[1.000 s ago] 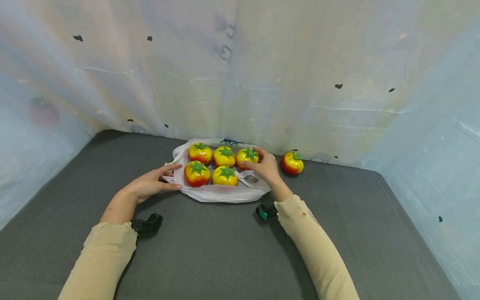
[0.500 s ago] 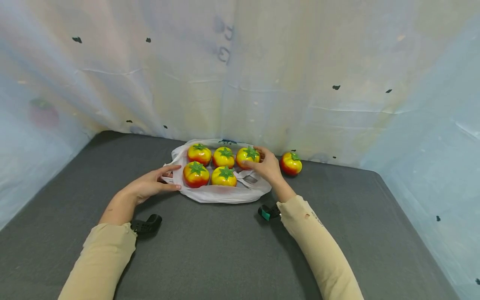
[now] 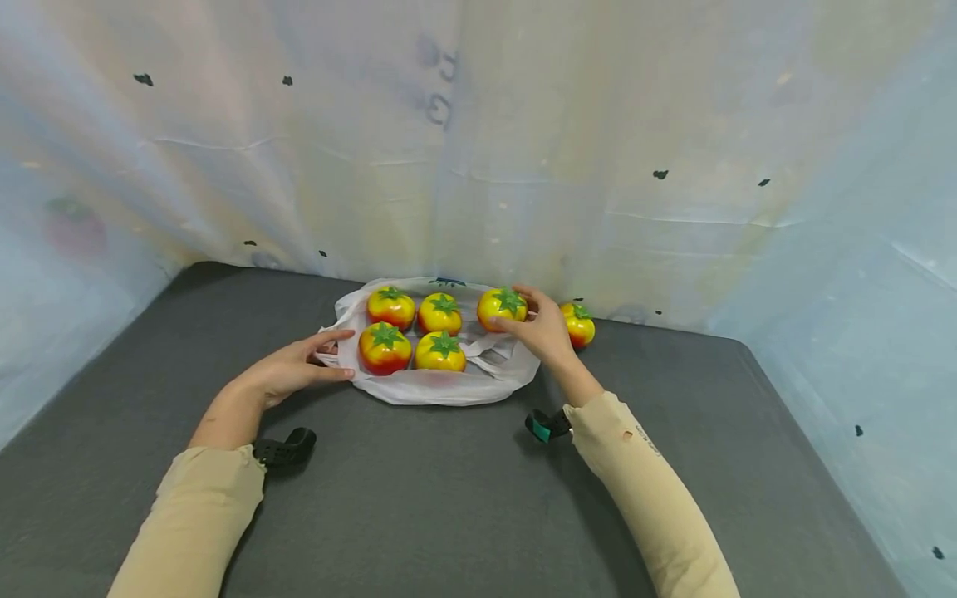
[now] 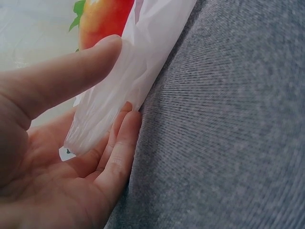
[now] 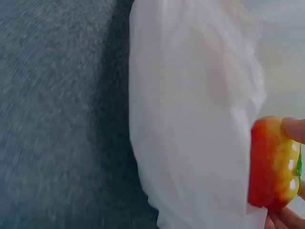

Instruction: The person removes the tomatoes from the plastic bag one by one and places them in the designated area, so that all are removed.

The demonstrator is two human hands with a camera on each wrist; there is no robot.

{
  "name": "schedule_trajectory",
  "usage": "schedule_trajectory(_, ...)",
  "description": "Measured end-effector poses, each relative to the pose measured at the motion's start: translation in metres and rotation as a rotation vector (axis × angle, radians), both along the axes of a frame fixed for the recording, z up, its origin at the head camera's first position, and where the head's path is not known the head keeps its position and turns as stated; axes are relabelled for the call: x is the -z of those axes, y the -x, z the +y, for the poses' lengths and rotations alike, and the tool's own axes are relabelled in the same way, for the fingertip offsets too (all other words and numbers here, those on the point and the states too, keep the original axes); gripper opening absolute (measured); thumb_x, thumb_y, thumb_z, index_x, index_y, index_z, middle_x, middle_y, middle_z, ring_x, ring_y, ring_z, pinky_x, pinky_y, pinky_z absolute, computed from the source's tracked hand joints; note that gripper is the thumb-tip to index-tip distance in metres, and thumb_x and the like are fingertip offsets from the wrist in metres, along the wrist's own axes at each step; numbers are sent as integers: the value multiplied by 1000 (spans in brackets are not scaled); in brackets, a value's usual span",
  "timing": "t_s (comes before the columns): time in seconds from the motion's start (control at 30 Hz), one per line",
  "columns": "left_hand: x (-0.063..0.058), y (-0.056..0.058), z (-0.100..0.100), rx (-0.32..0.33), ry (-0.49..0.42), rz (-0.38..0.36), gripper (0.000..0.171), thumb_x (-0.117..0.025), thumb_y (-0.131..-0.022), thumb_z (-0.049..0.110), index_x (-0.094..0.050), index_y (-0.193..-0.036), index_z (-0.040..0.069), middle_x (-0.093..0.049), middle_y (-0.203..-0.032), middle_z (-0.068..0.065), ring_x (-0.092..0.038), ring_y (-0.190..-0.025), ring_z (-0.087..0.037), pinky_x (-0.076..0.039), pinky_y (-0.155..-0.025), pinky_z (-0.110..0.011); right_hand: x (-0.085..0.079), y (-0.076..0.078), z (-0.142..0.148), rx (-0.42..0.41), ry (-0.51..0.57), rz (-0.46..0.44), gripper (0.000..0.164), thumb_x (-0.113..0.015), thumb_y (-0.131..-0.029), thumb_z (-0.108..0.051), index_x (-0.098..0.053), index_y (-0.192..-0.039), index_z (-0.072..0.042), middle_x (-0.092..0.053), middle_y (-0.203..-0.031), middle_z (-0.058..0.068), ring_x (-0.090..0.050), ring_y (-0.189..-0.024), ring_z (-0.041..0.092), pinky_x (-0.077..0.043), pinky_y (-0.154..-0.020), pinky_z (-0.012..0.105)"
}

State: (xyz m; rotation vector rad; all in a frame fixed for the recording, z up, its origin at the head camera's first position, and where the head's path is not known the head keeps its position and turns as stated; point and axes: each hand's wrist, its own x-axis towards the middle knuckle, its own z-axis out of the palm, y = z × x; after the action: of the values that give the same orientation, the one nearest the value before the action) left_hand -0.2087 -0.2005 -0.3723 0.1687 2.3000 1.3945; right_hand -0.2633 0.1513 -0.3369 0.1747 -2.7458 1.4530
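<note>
A white plastic bag lies on the table with its mouth wide, several glossy red-and-yellow tomatoes with green star-shaped tops in it, such as the front-left tomato. My left hand holds the bag's left side; in the left wrist view the bunched plastic runs between thumb and fingers. At the bag's right part, my right hand grips another tomato, thumb in front and fingers behind. In the right wrist view this tomato shows above the bag's edge, partly hidden by the plastic.
One more tomato sits on the table right of the bag, partly behind my right hand. The dark grey table ends at a pale sheet hung behind it and along both sides.
My right hand has raised the gripped tomato and shifted it slightly right, away from its neighbours. The left hand keeps its place at the bag. The head view has shifted a little.
</note>
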Motion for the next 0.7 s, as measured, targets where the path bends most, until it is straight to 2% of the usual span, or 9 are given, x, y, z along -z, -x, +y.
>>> schedule_trajectory(0.17, 0, 0, 0, 0, 4, -5, 84, -68, -89, 33, -18, -154, 13, -20, -146, -31, -27, -126, -45, -30, -104, -60, -4, -4, 6, -4, 9, 17, 68, -77, -81, -26, -47, -140, -12, -47, -141, 15, -50, -123, 33, -43, -101, 43)
schedule_trajectory(0.4, 1, 0, -1, 4, -3, -13, 84, -67, -90, 33, -16, -154, 13, -18, -147, -32, -25, -127, -46, -29, -104, -62, -9, -8, 15, 3, 18, -6, 72, -76, -82, -25, -42, -143, -12, -43, -145, 15, -48, -127, 32, -43, -103, 42)
schedule_trajectory(0.7, 0, 1, -2, 11, 12, -8, 86, -67, -90, 35, -15, -154, 13, -17, -147, -33, -25, -126, -47, -31, -103, -62, -13, -13, 27, 22, -18, 14, 74, -76, -81, -27, -41, -144, -11, -44, -144, 17, -50, -124, 34, -44, -100, 44)
